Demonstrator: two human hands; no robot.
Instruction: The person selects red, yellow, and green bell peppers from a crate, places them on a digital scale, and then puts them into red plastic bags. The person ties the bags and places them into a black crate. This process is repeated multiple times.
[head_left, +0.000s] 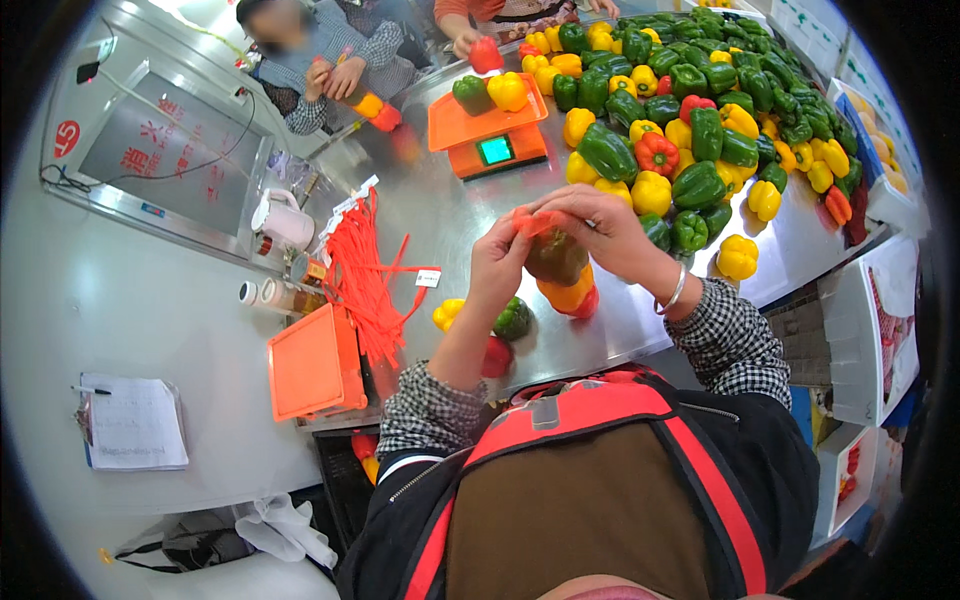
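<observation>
A narrow red mesh bag (564, 283) stands on the steel table (469, 206) in front of me. Stacked inside it are a green, a yellow and a red bell pepper, the red one lowest. My left hand (496, 259) pinches the bag's gathered red neck from one side. From the other side, my right hand (604, 225) grips the same neck, its fingers over the top. Beside my left forearm lie a loose yellow pepper (448, 314), a green pepper (513, 319) and a red pepper (497, 357), partly hidden by the arm.
Several green and yellow peppers (697, 184) are heaped at the right. An orange scale (491, 135) holds two peppers. Red mesh bags (360, 270) with tags hang over an orange box (315, 364). Across the table, a person's hands (334, 79) hold another filled bag.
</observation>
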